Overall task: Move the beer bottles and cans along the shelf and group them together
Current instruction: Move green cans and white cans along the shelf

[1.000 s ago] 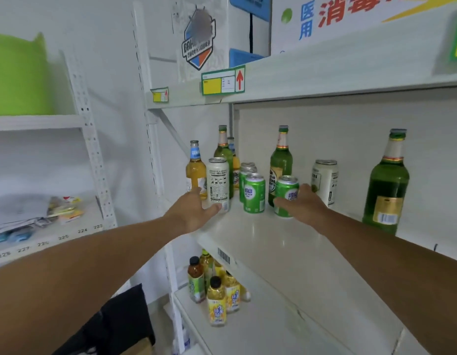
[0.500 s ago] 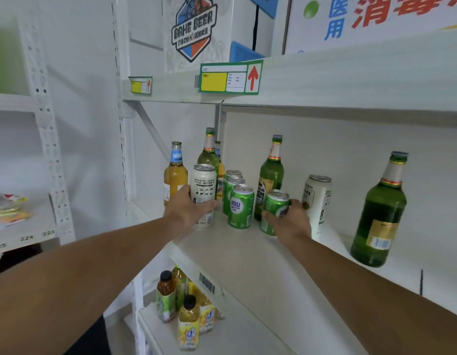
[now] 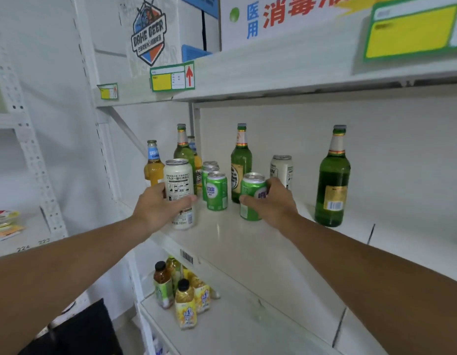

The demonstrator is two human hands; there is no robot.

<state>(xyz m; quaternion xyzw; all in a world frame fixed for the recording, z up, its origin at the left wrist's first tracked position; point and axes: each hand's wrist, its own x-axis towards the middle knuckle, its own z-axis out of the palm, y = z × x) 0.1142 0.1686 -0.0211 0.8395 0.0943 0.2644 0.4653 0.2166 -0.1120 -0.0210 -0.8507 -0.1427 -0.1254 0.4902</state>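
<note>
My left hand (image 3: 159, 208) grips a tall white can (image 3: 178, 183) at the left front of the white shelf (image 3: 247, 247). My right hand (image 3: 272, 203) wraps a green can (image 3: 251, 190) further right. Between them stand other green cans (image 3: 216, 190). Behind are an amber bottle with a blue neck label (image 3: 153, 165), a green bottle (image 3: 182, 152) and another green bottle (image 3: 240, 162). A second white can (image 3: 281, 169) sits behind my right hand. One large green bottle (image 3: 333, 178) stands apart at the right.
An upper shelf (image 3: 273, 70) with boxes and yellow price tags hangs close above the bottle tops. The lower shelf holds yellow juice bottles (image 3: 185, 301). A perforated upright (image 3: 104, 160) borders the shelf on the left; another rack (image 3: 19, 226) with packets lies beyond.
The view has come closer and shifted right. Both hands have closed more fully around their cans, and the green can in my right hand sits slightly nearer the shelf's front.
</note>
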